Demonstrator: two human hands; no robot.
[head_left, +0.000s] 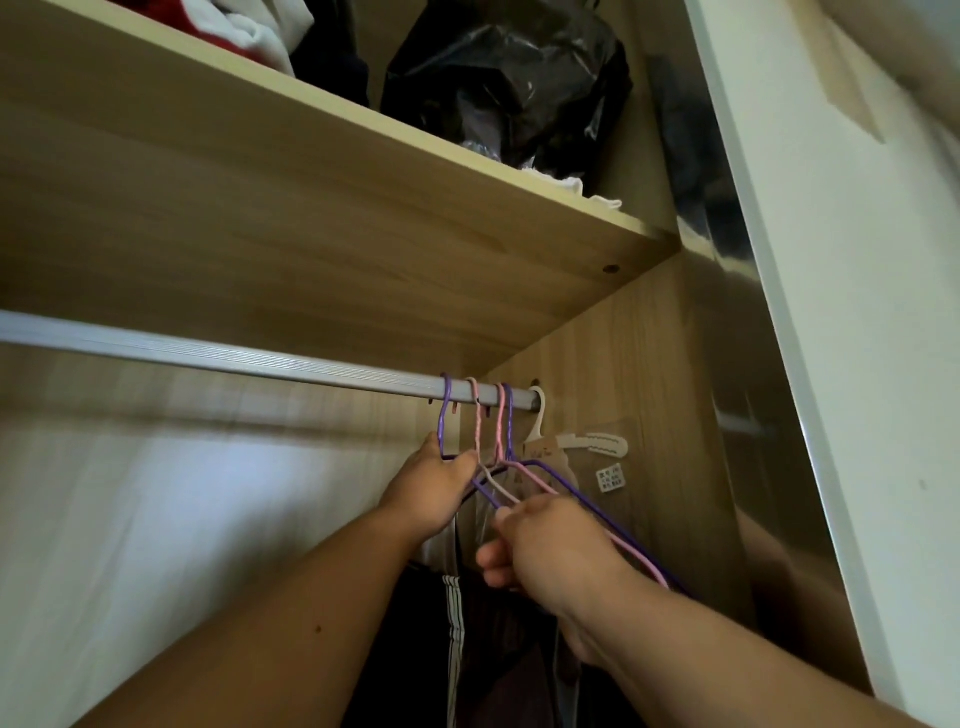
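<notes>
Wardrobe, right end of the rail (260, 361). A bunch of wire hangers (501, 415), purple and pink, all have their hooks over the rail, close together near the side wall (649, 364). A white plastic hanger (540, 415) hangs at the far right. The left hand (434, 491) has thumb and fingers curled round the neck of the leftmost purple hanger (445, 410), just below its hook. The right hand (545, 545) is lower and nearer, fingers curled into a pinch on the sloping shoulder wires; which wire it holds, cannot tell. Dark garments (498, 634), one with a striped band, hang beneath the hands. On the shelf (363, 234) above are a black bag (509, 78) and folded cloth. Judgement: the hangers are gripped and being sorted. No hook is off the rail yet, so separating and lifting one out remains.
</notes>
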